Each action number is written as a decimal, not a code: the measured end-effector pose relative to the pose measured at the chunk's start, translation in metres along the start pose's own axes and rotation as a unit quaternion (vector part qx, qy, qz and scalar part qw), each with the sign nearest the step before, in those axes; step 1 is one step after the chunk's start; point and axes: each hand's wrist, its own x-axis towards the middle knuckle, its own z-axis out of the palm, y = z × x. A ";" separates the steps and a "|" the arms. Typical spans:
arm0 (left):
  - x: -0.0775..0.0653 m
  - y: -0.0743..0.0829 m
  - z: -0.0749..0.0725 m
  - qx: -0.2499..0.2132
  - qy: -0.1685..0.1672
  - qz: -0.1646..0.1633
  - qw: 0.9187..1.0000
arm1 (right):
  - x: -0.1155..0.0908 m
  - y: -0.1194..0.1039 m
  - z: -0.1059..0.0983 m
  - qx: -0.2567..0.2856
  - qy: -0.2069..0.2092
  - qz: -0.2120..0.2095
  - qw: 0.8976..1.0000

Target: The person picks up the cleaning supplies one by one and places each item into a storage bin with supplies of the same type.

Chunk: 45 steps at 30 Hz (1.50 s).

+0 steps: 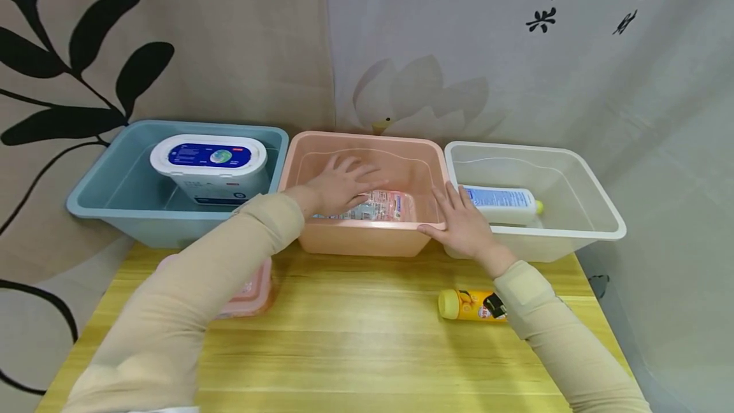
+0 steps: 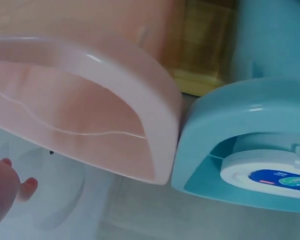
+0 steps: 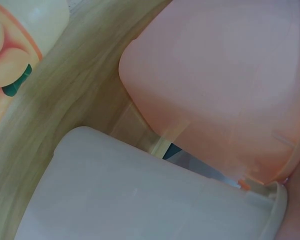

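In the head view my left hand (image 1: 338, 187) is over the pink bin (image 1: 367, 238), fingers spread and holding nothing. Below it in the bin lies a clear plastic pack (image 1: 387, 206) with printed labels, partly hidden by the hand. My right hand (image 1: 463, 225) rests with extended fingers where the rims of the pink bin and the white bin (image 1: 573, 232) meet. A white bottle (image 1: 504, 214) with a blue label and yellow-green cap lies in the white bin. In the left wrist view, a few left fingertips (image 2: 27, 189) show beyond the pink rim.
A blue bin (image 1: 143, 225) on the left holds a white lidded tub (image 1: 215, 174). On the wooden table (image 1: 355, 336), a yellow bottle (image 1: 473, 305) with fruit pictures lies partly behind my right sleeve. A pink lidded box (image 1: 252, 295) is half hidden by my left forearm.
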 end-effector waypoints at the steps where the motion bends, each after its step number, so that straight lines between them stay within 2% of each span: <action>1: -0.001 0.000 0.000 -0.001 0.004 -0.003 1.000 | 0.000 0.000 0.000 0.002 0.000 0.000 1.000; 7: -0.011 -0.002 -0.001 -0.017 0.023 -0.019 0.999 | -0.001 0.000 -0.001 0.006 0.002 -0.002 1.000; 14: -0.025 -0.006 -0.006 -0.066 0.012 -0.050 0.997 | -0.001 -0.001 -0.002 0.007 0.005 -0.005 1.000; 18: -0.032 -0.009 -0.004 -0.055 0.014 -0.060 0.997 | -0.001 0.000 -0.002 0.005 0.010 -0.007 1.000; 24: -0.045 -0.014 0.002 -0.033 0.032 -0.046 0.998 | -0.001 0.001 -0.001 0.004 0.019 -0.015 1.000; 30: -0.061 -0.013 0.008 -0.069 0.068 -0.037 0.995 | 0.000 0.001 0.001 -0.001 0.012 -0.015 1.000; 37: -0.081 -0.009 0.015 -0.102 0.084 -0.035 0.991 | 0.000 0.001 0.001 0.003 0.007 -0.015 1.000; 42: -0.101 -0.005 0.017 -0.103 0.097 -0.030 0.990 | 0.000 0.001 0.000 0.007 0.017 -0.017 1.000; 45: -0.114 -0.004 0.020 -0.084 0.101 -0.024 0.991 | -0.001 0.001 -0.001 0.011 0.016 -0.016 1.000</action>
